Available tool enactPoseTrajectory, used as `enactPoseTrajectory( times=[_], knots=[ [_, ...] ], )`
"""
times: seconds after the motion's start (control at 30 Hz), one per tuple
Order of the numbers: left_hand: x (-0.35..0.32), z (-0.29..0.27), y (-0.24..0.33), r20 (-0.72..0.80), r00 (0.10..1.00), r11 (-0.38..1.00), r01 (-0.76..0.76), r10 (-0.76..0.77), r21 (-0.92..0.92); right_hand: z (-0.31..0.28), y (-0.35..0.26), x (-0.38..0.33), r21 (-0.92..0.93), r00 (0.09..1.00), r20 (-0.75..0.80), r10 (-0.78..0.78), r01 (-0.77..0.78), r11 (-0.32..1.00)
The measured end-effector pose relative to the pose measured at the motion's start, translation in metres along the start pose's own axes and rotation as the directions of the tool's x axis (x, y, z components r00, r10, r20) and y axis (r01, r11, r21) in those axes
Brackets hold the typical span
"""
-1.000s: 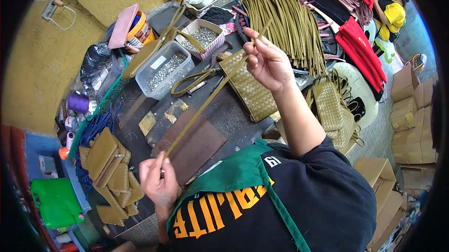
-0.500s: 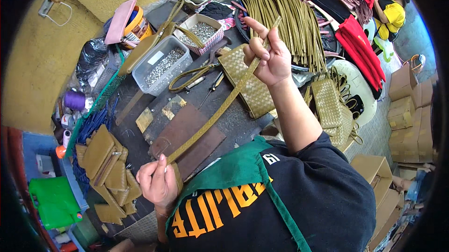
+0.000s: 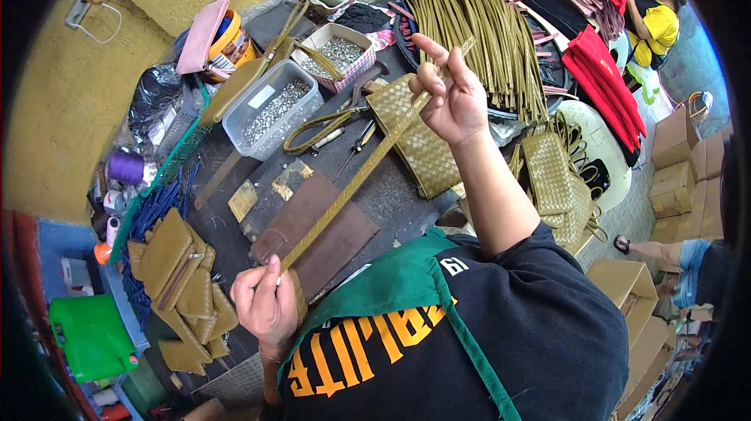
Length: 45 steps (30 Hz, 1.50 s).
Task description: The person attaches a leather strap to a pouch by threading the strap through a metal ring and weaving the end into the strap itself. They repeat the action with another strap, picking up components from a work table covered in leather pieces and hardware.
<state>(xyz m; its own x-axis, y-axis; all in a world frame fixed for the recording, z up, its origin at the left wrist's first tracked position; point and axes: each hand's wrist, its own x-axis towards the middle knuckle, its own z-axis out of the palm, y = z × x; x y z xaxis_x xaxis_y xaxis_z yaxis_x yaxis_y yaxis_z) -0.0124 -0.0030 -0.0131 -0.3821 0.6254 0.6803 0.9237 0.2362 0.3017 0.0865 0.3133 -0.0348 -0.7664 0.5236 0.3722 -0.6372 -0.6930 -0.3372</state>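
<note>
A long olive-gold woven strap (image 3: 352,188) is stretched nearly straight and slanting between my two hands. My left hand (image 3: 266,304), at the lower left, pinches its near end between thumb and fingers. My right hand (image 3: 452,100), raised above the table's far side, grips the other end, which pokes out past the thumb; its index finger points outward. Under the strap lie a brown rectangular mat (image 3: 313,222) and, farther off, a flat woven olive bag piece (image 3: 426,159).
Two tubs of small metal parts, a clear one (image 3: 271,108) and a pink one (image 3: 336,53), stand at the back. Stacked olive pouches (image 3: 180,265) lie left; bundled straps (image 3: 477,38) lie far. Cardboard boxes (image 3: 673,186) stand right. A person in yellow (image 3: 661,30) is far right.
The strap has gone from slightly bowed to almost straight, while my hands have barely moved. At the right edge, another person's leg and blue shorts have come into view.
</note>
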Motion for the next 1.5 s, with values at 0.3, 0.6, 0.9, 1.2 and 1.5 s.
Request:
enactPoseTrajectory(
  times=[0.3,0.6,0.9,1.2,1.5],
  knots=[
    [0.003,0.008,0.001,0.406,0.845,0.686,0.524,-0.348,-0.504,0.0,-0.007,-0.001,-0.396,0.946,-0.319,-0.052,-0.083,0.915],
    [0.003,0.008,-0.002,0.542,0.813,0.723,0.505,-0.215,-0.471,-0.008,0.0,-0.001,-0.539,0.861,-0.483,-0.158,-0.15,0.829],
    [0.003,0.007,-0.003,0.554,0.805,0.728,0.507,-0.211,-0.461,-0.012,0.003,-0.001,-0.573,0.845,-0.509,-0.166,-0.188,0.798],
    [0.004,0.006,-0.004,0.575,0.806,0.738,0.472,-0.14,-0.482,-0.017,0.004,-0.003,-0.702,0.867,-0.442,-0.229,-0.176,0.69],
    [0.004,0.006,-0.003,0.584,0.797,0.747,0.482,-0.155,-0.458,-0.013,0.002,-0.004,-0.728,0.862,-0.444,-0.246,-0.187,0.659]
  ],
)
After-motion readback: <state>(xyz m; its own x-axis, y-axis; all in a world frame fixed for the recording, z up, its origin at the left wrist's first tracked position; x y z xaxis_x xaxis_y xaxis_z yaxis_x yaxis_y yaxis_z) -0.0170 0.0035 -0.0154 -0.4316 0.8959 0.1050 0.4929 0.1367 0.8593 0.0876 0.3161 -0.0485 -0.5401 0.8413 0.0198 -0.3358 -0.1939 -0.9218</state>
